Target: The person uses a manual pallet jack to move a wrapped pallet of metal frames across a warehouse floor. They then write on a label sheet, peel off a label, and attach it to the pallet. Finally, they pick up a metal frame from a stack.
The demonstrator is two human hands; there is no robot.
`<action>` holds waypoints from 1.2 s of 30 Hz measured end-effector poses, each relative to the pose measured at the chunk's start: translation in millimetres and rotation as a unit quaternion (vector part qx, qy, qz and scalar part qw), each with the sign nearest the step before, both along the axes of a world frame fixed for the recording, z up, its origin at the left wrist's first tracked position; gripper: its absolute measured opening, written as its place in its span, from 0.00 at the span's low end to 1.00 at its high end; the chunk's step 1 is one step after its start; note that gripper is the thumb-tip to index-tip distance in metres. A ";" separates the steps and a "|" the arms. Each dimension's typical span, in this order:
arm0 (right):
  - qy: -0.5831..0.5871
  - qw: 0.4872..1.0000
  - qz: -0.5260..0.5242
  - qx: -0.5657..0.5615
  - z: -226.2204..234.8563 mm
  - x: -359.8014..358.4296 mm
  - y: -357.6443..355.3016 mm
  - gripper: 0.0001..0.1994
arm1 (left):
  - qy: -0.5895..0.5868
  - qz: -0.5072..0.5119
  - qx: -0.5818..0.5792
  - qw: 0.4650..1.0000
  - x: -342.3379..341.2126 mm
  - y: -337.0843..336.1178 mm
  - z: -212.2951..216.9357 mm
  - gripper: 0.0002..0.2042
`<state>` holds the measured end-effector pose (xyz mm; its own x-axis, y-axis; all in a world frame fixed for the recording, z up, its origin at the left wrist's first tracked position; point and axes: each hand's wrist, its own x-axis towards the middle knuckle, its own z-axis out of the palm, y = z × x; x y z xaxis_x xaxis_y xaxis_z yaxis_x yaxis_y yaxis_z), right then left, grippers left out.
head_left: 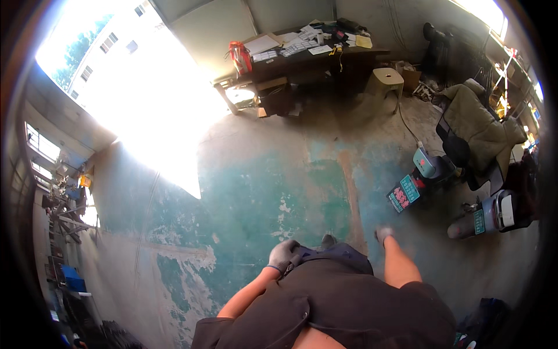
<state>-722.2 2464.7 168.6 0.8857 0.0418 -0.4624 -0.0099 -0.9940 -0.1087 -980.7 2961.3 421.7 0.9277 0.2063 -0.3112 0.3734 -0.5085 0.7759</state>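
Observation:
My left hand [285, 255], in a grey work glove, is in front of my body beside my dark blue trousers [334, 254]. Its fingers curl inward, and whatever they may hold is hidden from view. Out to the right of my body hangs my right hand [383, 233], also in a light glove. That hand is small and blurred, so its fingers cannot be made out. A dark shirt [337, 296] covers my torso, and the tip of one shoe [329, 239] shows beyond the trousers.
Worn green-painted floor [261, 198] spreads ahead, with bright sunlight from a large opening at left. A cluttered desk [314, 55] and a stool [386, 81] are at the back. Two parked scooters [427, 166] [494, 212] stand at right. Shelving with equipment [64, 221] lines the left side.

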 end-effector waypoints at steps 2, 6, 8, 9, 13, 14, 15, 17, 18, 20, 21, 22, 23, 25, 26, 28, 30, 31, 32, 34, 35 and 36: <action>0.018 0.952 -0.177 0.250 107.6 95.9 169.1 0.18 | -0.001 0.096 -0.002 0.995 34.8 40.3 10.1 0.16; -0.069 0.964 -0.015 0.256 282.9 210.8 338.5 0.19 | -0.023 0.223 -0.161 0.961 143.2 92.8 3.4 0.15; -0.055 0.960 -0.013 0.275 326.6 249.2 401.8 0.19 | -0.028 0.189 -0.152 0.970 193.5 124.6 -5.6 0.15; -0.049 0.958 -0.013 0.283 336.3 269.2 422.4 0.19 | -0.031 0.150 -0.127 0.980 222.5 140.6 -10.1 0.16; -0.050 0.972 -0.047 0.224 294.4 333.5 465.3 0.13 | -0.030 0.164 -0.164 0.972 348.5 229.5 5.5 0.16; 0.001 0.970 -0.093 0.223 277.8 347.3 464.2 0.11 | -0.028 0.194 -0.176 0.965 379.8 250.7 24.6 0.15; 0.048 0.964 -0.134 0.223 263.7 367.3 464.8 0.10 | -0.054 0.178 -0.128 0.974 410.0 274.6 33.7 0.15; 0.045 0.948 -0.194 0.247 224.0 399.6 456.5 0.07 | -0.102 0.141 -0.033 0.984 467.8 319.2 46.9 0.14; 0.053 0.938 -0.223 0.258 210.1 409.6 457.7 0.06 | -0.095 0.141 -0.036 0.985 491.1 336.8 55.0 0.13; 0.085 0.926 -0.259 0.261 208.5 434.1 477.2 0.06 | -0.081 0.141 -0.036 0.986 531.1 374.4 79.3 0.12; 0.088 0.919 -0.279 0.264 207.7 455.1 483.6 0.07 | -0.085 0.135 -0.037 0.986 551.2 386.8 90.0 0.12; 0.070 0.922 -0.273 0.265 204.6 478.4 495.7 0.07 | -0.082 0.137 -0.043 0.986 570.9 399.4 93.9 0.12; 0.056 0.926 -0.267 0.260 196.2 508.2 498.5 0.07 | -0.073 0.141 -0.053 0.986 594.4 403.5 94.5 0.12; 0.019 0.933 -0.237 0.269 182.4 563.8 523.9 0.08 | -0.083 0.132 -0.047 0.987 629.5 423.9 73.1 0.12; -0.005 0.935 -0.216 0.280 178.7 592.6 547.6 0.08 | -0.101 0.117 -0.035 0.987 640.7 434.7 49.9 0.12; -0.039 0.947 -0.172 0.269 171.7 662.2 590.9 0.11 | -0.067 0.145 -0.083 0.984 679.6 445.1 33.6 0.12; -0.053 0.952 -0.127 0.272 188.6 728.5 649.9 0.14 | 0.041 0.243 -0.191 0.950 718.5 448.7 41.6 0.12; -0.062 0.947 -0.109 0.297 223.9 749.9 689.5 0.16 | 0.050 0.256 -0.226 0.939 736.5 456.2 65.0 0.12; -0.045 0.936 -0.113 0.330 244.7 773.3 723.9 0.16 | 0.015 0.215 -0.134 0.967 753.4 469.7 70.5 0.12; -0.041 0.926 -0.069 0.370 281.2 838.1 792.8 0.18 | -0.061 0.142 0.049 0.987 785.7 493.6 71.6 0.12; -0.044 0.925 -0.044 0.374 291.4 861.2 819.3 0.18 | -0.071 0.157 0.029 0.985 803.8 502.3 79.3 0.12; -0.043 0.928 -0.040 0.368 303.6 881.1 843.1 0.18 | -0.079 0.168 0.009 0.983 826.6 514.3 93.9 0.11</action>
